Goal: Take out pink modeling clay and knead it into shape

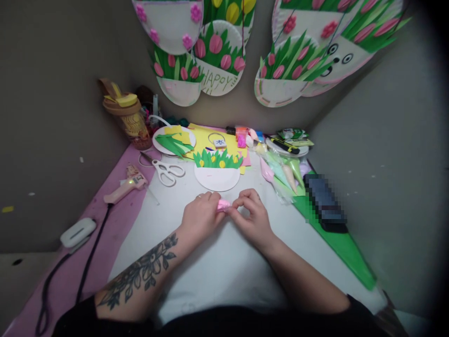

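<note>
Pink paper piece (223,204) is sitting pinched between your two hands, low over the white table (217,262). Your left hand (200,216) and right hand (253,219) are both closing their fingertips on it. Just beyond them, a half paper plate (216,178) with green grass cutouts is lying, scissors (164,171) to its left.

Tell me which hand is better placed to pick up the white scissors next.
Left, probably. The left hand lies on the same side as the scissors, which rest up and to its left. The right hand would have to cross over. Both hands pinch the pink piece.
</note>
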`<control>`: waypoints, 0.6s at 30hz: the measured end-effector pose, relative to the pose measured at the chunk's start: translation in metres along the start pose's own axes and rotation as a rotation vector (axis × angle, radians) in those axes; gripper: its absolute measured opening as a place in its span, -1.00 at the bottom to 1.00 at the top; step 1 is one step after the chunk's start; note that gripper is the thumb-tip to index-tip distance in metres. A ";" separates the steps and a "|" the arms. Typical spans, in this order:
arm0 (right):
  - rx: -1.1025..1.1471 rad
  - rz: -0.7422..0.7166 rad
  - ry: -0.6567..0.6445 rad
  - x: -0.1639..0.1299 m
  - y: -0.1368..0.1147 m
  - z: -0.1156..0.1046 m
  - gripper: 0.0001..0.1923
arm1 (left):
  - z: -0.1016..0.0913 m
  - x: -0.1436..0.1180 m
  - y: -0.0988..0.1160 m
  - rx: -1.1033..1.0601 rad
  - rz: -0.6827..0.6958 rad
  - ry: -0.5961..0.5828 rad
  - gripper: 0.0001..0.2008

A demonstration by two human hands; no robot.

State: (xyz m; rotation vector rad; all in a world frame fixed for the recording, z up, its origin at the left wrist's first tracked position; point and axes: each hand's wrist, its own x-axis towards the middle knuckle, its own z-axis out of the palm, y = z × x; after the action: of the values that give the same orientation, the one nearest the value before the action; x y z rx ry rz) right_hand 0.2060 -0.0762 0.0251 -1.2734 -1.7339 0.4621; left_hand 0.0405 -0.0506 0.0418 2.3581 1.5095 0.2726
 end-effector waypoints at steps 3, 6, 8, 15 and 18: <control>0.026 0.029 -0.027 0.000 0.000 0.000 -0.93 | 0.002 0.002 -0.003 -0.196 -0.002 -0.056 -0.73; 0.027 0.012 -0.075 0.000 -0.002 -0.001 -0.95 | 0.004 0.003 -0.005 -0.269 -0.040 -0.101 -0.75; 0.000 -0.010 -0.062 -0.001 -0.002 0.000 -0.94 | 0.004 0.003 -0.005 -0.298 -0.032 -0.114 -0.80; -0.100 -0.054 0.084 -0.001 0.003 0.009 -0.89 | 0.007 0.002 0.001 -0.541 0.015 -0.124 -0.77; -0.061 -0.074 0.090 -0.001 0.005 0.008 -0.88 | 0.013 0.004 -0.002 -0.562 -0.027 -0.108 -0.74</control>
State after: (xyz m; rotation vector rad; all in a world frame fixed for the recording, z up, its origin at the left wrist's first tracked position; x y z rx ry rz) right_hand 0.2022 -0.0739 0.0172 -1.2495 -1.7239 0.3063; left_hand 0.0449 -0.0484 0.0295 1.8740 1.2143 0.4831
